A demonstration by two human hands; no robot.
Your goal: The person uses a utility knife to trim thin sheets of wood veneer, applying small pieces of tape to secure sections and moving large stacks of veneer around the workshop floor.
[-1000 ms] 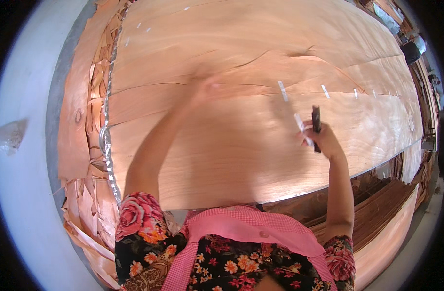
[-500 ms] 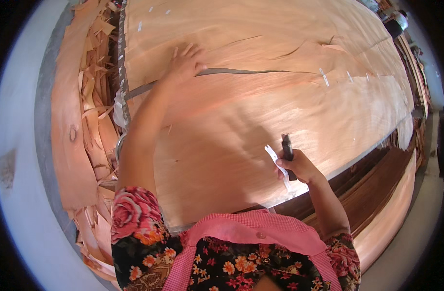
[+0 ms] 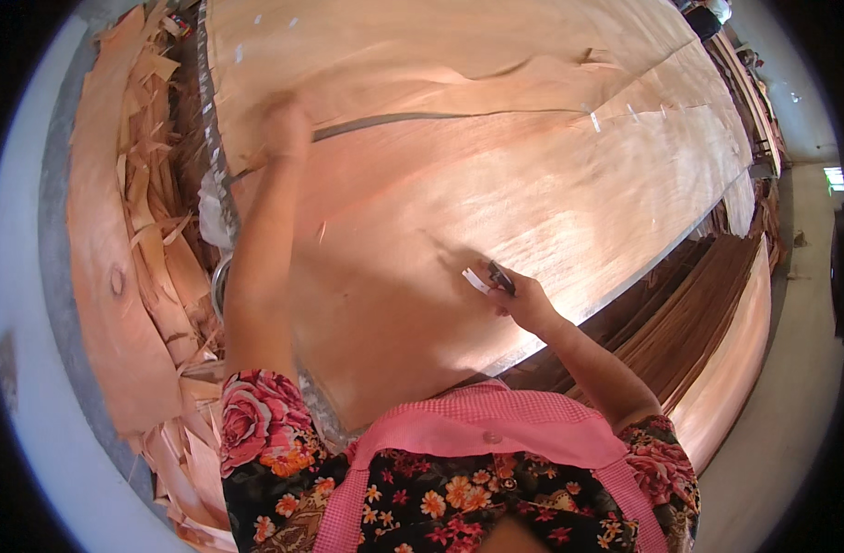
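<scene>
Two wide sheets of thin wood veneer lie on the work table, a far sheet point(image 3: 394, 55) and a near sheet point(image 3: 394, 212). Between them runs a narrow dark gap, widest toward the left. My left hand point(image 3: 288, 124) is over the far sheet's edge at the gap's left end; motion smears its fingers. Closed above the near sheet, my right hand point(image 3: 525, 302) grips a slim black tool point(image 3: 501, 276) shaped like a utility knife. A short strip of white tape point(image 3: 476, 281) sticks out beside the tool from the same hand.
Torn veneer scraps point(image 3: 150, 203) and a long veneer piece point(image 3: 118, 276) lie left of the table. Stacked dark veneer point(image 3: 671, 313) stands along the right side. Short white tape pieces point(image 3: 595, 122) cross the seam's right part. A raised split point(image 3: 523, 64) shows in the far sheet.
My left hand has shifted left along the gap, its fingers now blurred. My right hand, with the black tool and tape, has moved left and a little farther away. The whole view has shifted slightly.
</scene>
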